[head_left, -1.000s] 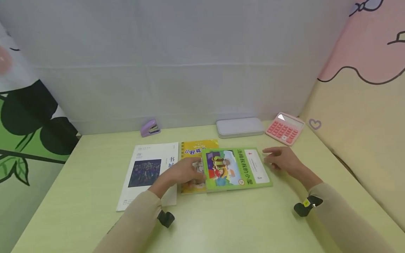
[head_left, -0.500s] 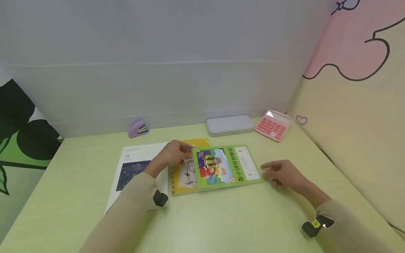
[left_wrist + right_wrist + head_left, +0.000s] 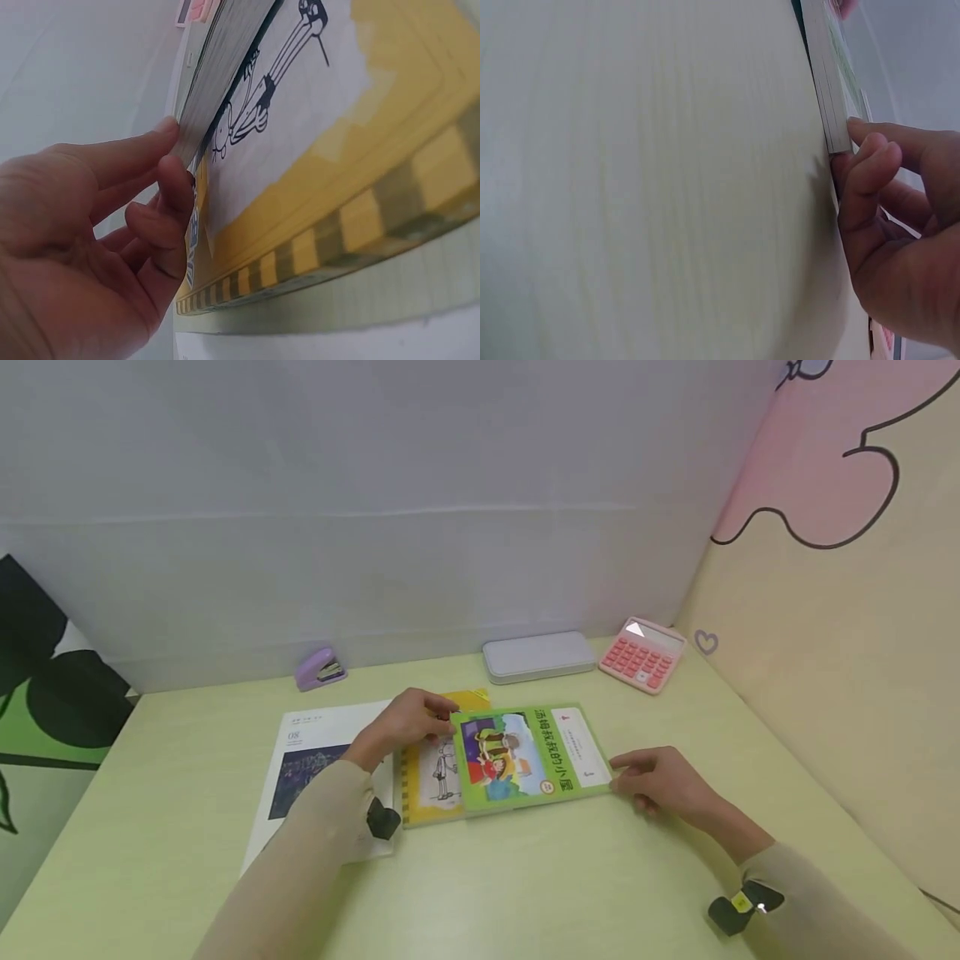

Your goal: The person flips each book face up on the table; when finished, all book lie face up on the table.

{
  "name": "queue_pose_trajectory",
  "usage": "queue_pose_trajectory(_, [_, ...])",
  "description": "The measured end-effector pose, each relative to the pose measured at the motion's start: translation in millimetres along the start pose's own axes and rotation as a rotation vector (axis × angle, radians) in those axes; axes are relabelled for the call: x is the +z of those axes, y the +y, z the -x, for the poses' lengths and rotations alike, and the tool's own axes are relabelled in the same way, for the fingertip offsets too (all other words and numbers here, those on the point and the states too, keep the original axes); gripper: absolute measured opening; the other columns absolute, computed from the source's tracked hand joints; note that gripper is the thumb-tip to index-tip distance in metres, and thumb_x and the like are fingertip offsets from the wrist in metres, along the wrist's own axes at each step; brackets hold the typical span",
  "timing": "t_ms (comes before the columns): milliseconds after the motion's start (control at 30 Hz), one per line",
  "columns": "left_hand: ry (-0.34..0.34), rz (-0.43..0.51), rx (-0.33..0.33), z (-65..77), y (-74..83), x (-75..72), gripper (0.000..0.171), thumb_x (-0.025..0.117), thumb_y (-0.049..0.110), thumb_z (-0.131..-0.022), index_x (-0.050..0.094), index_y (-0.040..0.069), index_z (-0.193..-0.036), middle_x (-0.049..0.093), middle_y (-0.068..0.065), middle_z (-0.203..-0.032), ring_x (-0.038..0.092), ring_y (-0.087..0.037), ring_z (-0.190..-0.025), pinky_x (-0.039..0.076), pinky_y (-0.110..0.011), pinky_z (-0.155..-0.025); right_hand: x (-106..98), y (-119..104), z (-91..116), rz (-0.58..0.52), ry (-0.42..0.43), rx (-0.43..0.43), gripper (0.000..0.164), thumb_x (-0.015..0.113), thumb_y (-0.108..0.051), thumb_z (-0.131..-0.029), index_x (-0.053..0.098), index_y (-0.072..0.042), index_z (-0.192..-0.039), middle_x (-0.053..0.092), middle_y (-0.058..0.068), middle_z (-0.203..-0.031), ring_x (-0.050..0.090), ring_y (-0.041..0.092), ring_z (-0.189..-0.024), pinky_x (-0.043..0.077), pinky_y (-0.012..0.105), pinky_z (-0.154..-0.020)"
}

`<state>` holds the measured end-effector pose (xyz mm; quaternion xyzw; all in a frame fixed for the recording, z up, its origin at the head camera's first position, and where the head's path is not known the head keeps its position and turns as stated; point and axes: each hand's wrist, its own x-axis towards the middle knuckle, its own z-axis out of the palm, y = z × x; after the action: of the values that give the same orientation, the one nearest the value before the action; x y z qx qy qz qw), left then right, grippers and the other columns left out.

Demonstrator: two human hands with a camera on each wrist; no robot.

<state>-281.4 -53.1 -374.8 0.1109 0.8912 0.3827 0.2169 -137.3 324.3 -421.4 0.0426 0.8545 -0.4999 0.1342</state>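
Observation:
In the head view a green book (image 3: 517,760) with a cartoon cover lies partly over a yellow book (image 3: 435,781). My left hand (image 3: 408,722) pinches the green book's far left corner; the left wrist view has its fingertips against the page edges, above the yellow cover with a line drawing (image 3: 315,142). At the near right corner, my right hand (image 3: 663,785) pinches the green book, one fingertip on the cover and another below it in the right wrist view. A white magazine (image 3: 300,727) lies to the left, partly hidden by the left forearm.
Along the back of the pale table (image 3: 525,885) are a purple stapler (image 3: 320,669), a grey flat case (image 3: 538,657) and a pink calculator (image 3: 642,655). A white cloth wall (image 3: 390,568) rises behind them. A printed side panel (image 3: 840,652) borders the right.
The left hand has moved from the green book's near left side to its far left corner. The right hand has come down along the right edge to the near corner. The head view has shifted.

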Motion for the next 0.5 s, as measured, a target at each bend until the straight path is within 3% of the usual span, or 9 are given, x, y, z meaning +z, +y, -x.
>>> queue_pose_trajectory(500, [-0.006,-0.043,0.019,-0.7,-0.2,2.6,0.042,0.076,0.015,-0.098,0.070,0.010,-0.139,0.069,-0.014,-0.130,0.066,-0.021,-0.090,0.051,-0.024,-0.072,-4.7,-5.2,-1.3,0.038,0.002,0.013,0.046,0.075,-0.007,-0.093,0.065,0.006,-0.136,0.069,0.009,-0.089,0.057,0.015,-0.058,0.048,0.027,-0.051])
